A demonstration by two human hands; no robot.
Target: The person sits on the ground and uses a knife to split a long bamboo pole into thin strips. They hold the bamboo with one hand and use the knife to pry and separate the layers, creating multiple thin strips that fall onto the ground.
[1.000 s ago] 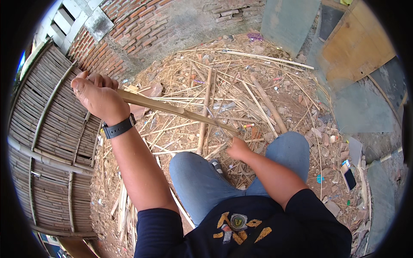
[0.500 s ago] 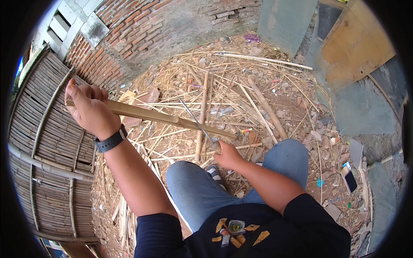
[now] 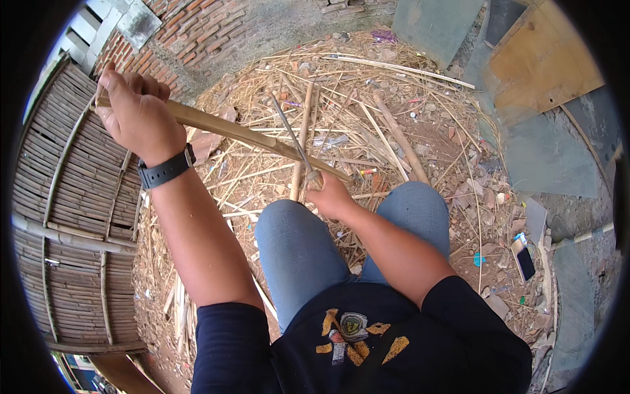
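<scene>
My left hand (image 3: 143,118), with a dark watch on its wrist, is closed round the upper end of a split bamboo piece (image 3: 226,128). The bamboo slants down to the right in front of me. In my right hand (image 3: 331,198) is the light-coloured handle of a long, narrow knife (image 3: 283,118). Its blade points up and away to the left, crossing the bamboo near the lower end. I cannot tell whether the blade touches it. Both hands are above my bent knees.
Bamboo poles (image 3: 399,138), thin strips (image 3: 407,67) and rubble litter the ground. A bamboo-slat panel (image 3: 72,197) stands at the left, and a brick wall (image 3: 190,33) at the back. Flat sheets (image 3: 548,59) lean at the right. A phone (image 3: 524,259) lies at the right.
The view has tilted, so the surroundings sit higher in the picture. My right hand has moved slightly left and away, and the knife blade stands steeper. Both grips stay the same.
</scene>
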